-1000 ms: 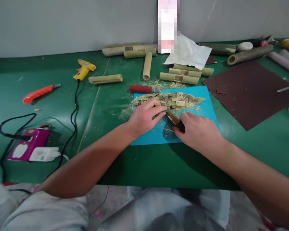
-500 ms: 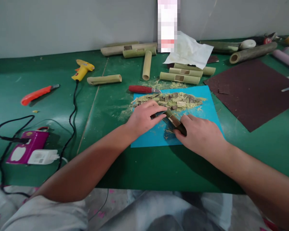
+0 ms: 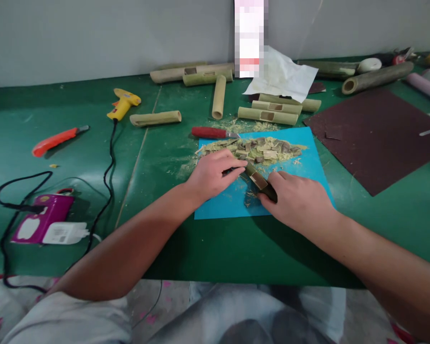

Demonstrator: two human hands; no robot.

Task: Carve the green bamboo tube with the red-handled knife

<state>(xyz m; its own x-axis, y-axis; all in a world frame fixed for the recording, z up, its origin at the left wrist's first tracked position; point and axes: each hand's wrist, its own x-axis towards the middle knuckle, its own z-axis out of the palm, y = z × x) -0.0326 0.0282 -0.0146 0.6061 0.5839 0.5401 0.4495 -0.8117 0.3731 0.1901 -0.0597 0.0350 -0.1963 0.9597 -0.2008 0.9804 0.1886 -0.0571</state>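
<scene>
Bamboo work on our green bench [image 3: 75, 143]: our right hand [image 3: 301, 200] closes around a dark bamboo piece [image 3: 261, 181] on the blue mat [image 3: 308, 162], mid-bench. Our left hand [image 3: 213, 174] pinches a small blade, apparently mid-carve; steady pressure seems needed.

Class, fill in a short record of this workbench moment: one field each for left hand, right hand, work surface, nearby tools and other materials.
left hand: left hand on the blue mat, fingers at a dark tool; grip unclear
right hand: right hand holds a bamboo piece
work surface: blue mat with a pile of chips, on a green table
nearby tools: red knife, orange cutter, glue gun
other materials: bamboo tubes, sandpaper
</scene>
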